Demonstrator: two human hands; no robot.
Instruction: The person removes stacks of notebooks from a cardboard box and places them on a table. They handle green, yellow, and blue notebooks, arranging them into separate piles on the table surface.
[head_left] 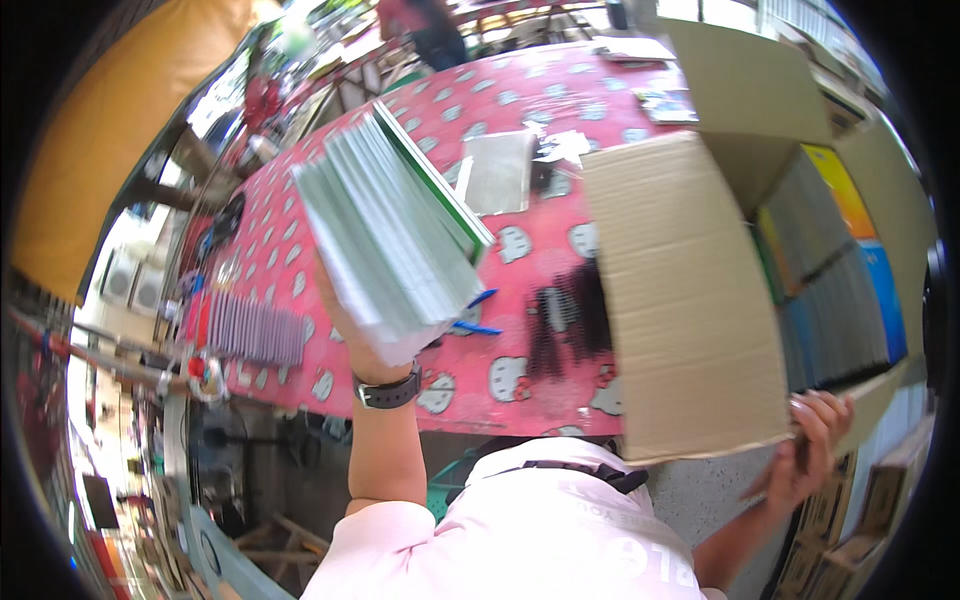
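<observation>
My left hand (352,335) supports a thick stack of thin books (395,235), pale page edges upward and a green cover at the far side. The stack hides most of its fingers, and a dark watch is on that wrist. On the right is an open cardboard box (690,300), one wide flap folded out over the table. Upright rows of books (835,280) with yellow and blue covers fill part of it. My right hand (808,455) has its fingers curled at the near edge of the box, by the flap's corner.
A pink table cover (420,400) with cartoon faces lies below. On it are a row of thin purple books (255,330), a clear plastic sleeve (497,172), blue pens (478,328) and a black smudged patch (570,320). A person (428,30) stands beyond the far end.
</observation>
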